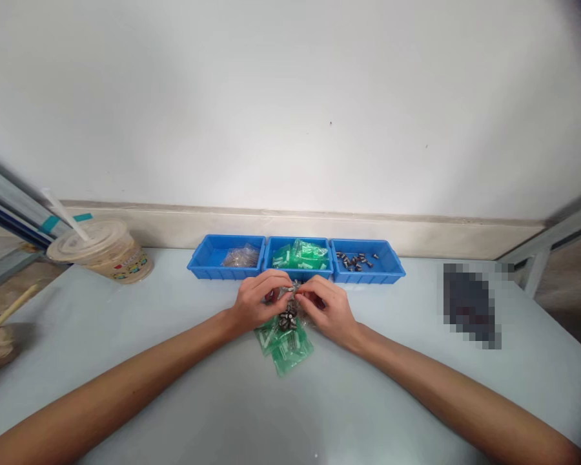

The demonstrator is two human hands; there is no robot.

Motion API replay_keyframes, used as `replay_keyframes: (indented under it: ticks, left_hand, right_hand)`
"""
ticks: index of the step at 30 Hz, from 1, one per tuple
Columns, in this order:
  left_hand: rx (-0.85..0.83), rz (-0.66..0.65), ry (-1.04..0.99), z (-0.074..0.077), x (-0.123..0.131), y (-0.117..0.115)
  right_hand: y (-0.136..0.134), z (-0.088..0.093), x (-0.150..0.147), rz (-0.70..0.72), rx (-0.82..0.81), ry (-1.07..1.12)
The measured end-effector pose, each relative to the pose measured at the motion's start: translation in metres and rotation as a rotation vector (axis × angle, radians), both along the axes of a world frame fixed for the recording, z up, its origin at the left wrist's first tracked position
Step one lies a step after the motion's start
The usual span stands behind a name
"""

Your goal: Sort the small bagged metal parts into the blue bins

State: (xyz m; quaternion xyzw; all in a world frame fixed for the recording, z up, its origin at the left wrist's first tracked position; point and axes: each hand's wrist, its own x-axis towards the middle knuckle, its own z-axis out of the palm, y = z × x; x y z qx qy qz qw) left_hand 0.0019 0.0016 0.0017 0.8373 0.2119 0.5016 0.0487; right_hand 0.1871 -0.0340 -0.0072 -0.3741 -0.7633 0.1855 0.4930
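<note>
My left hand (262, 299) and my right hand (330, 311) meet at the middle of the table, just in front of the blue trays. The fingertips of both are pinched on a small clear plastic bag (295, 288), partly hidden by the fingers. Beneath them lies a little heap of dark, shiny metal pieces (287, 319), too small to name exactly. Under that heap, green printed plastic packets (290, 356) lie overlapping on the tabletop.
Three blue trays stand in a row: the left tray (204, 259) holds clear bags (242, 256), the middle tray (297, 272) green packets, the right tray (387, 263) small metal pieces (356, 261). A lidded drink cup (111, 248) stands left; a blurred dark object (469, 303) lies right.
</note>
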Motion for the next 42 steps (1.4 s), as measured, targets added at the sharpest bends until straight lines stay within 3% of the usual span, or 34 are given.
replay_keyframes:
  ticks: [29, 42]
  left_hand:
    - [0.009, 0.008, 0.03, -0.0069, -0.0043, 0.005]
    - [0.061, 0.032, -0.016, -0.0062, -0.0014, 0.0021]
  right_hand:
    - [-0.0039, 0.0031, 0.0012, -0.069, 0.02, 0.023]
    - [-0.0007, 0.0, 0.0025, 0.027, 0.032, -0.002]
